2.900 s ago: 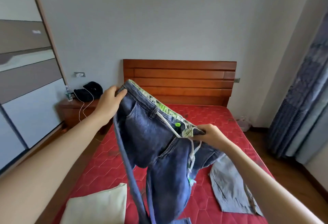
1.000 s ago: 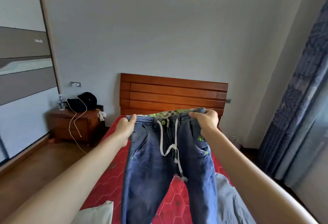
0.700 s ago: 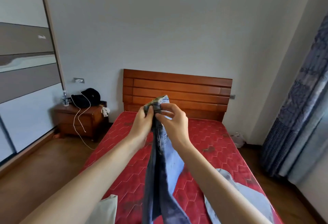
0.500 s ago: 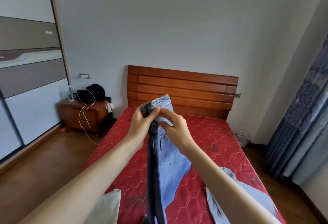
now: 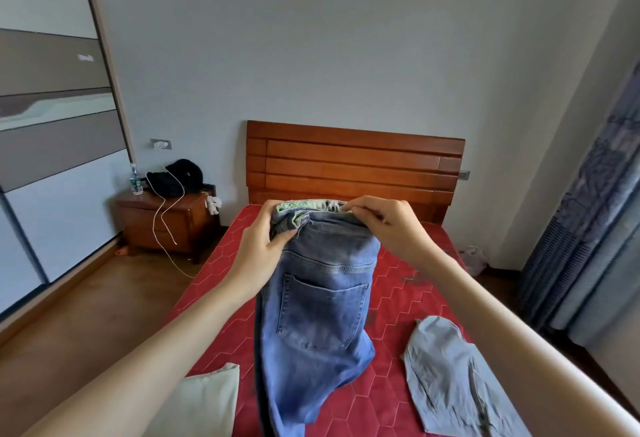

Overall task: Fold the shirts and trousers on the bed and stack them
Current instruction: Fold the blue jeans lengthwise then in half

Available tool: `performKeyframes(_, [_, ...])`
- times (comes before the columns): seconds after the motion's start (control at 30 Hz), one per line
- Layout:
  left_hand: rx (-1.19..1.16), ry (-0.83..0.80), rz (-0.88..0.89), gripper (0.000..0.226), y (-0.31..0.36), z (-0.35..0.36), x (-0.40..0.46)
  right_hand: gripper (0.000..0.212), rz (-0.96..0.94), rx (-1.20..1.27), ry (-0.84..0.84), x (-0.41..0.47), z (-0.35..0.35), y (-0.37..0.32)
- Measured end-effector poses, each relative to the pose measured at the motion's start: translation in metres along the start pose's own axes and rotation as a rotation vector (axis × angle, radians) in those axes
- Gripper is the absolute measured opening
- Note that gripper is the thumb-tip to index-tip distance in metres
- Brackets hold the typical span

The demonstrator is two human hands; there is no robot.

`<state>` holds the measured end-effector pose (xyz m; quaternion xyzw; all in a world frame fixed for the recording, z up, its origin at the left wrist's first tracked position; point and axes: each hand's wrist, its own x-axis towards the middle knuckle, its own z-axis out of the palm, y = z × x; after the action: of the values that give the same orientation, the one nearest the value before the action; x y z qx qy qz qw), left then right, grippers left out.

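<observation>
Head view showed, well to the left of the grip, a sliding wardrobe door (image 5: 52,145) along the wall and a wooden nightstand (image 5: 162,222) beside the bed. On the nightstand stood a small bottle (image 5: 136,183) and a black item, perhaps a bag or cap (image 5: 176,177), too dark to tell which, with a white cable (image 5: 162,225) trailing down from it to the floor. Below and left of the grip, a pale folded garment (image 5: 204,398) lay on the red mattress (image 5: 408,298). The left hand (image 5: 263,249) pinched the left end of the waistband of the blue jeans (image 5: 318,319), thumb curled over the denim. The jeans were held up above the mattress, folded lengthwise with a back pocket facing the camera, the legs hanging down toward the near edge; a green-patterned lining showed along the top of the waistband between the two hands. The right hand (image 5: 388,228) gripped the right end of the same waistband, fingers curled over its upper edge. Behind the grip rose the wooden headboard (image 5: 353,163). Below and right of the grip, a light blue garment (image 5: 450,377) lay flat on the mattress, apart from the jeans. Farthest right hung a blue curtain (image 5: 595,215).
</observation>
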<state>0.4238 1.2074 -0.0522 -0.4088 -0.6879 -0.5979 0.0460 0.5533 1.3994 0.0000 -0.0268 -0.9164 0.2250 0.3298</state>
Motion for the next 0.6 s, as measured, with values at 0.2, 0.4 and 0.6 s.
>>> performKeyframes(0.2, [0.053,0.064,0.028,0.029,-0.014,0.008,-0.018,0.018,0.077,-0.005,0.075,-0.044,0.008,-0.005])
performKeyframes(0.4, [0.006,0.020,0.034,0.029,-0.014,0.013,-0.026,0.034,0.187,-0.008,-0.115,-0.046,-0.007,-0.008])
performKeyframes(0.6, [-0.019,-0.022,0.110,0.034,-0.008,0.010,-0.038,0.052,0.186,-0.207,-0.265,-0.047,-0.012,-0.009])
